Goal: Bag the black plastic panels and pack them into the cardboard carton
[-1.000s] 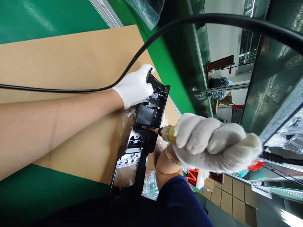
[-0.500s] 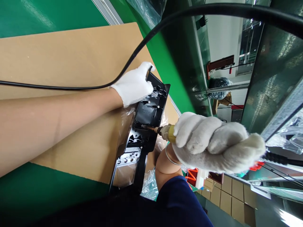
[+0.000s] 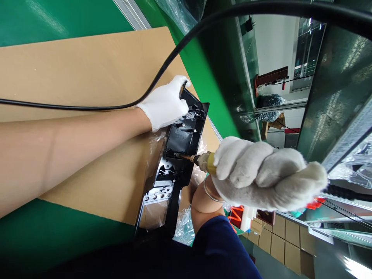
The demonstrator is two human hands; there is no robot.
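Note:
A black plastic frame [image 3: 178, 141] with posts, slots and a metal strip lies slanted at the middle of the view. My left hand [image 3: 167, 104], in a white glove, grips its upper left edge, thumb and fingers wrapped over the rim. In a thicker, greyish-white glove, my right hand [image 3: 261, 174] is closed around an electric screwdriver [image 3: 207, 162] with a yellow collar. The tool's thin bit reaches into the frame's middle and its tip meets a spot near a slot. Whether a screw sits under the tip I cannot tell.
Brown cardboard [image 3: 95, 69] lies under the frame on a green work surface [image 3: 40, 19]. A thick black cable [image 3: 162, 69] arches across the view. Clear plastic film [image 3: 184, 226] lies beside the frame. Metal shelving and stacked boxes [image 3: 279, 238] stand to the right.
Almost nothing differs. My right hand and the screwdriver have shifted by a hair, and the view has moved slightly; the bit stays at the same spot on the frame.

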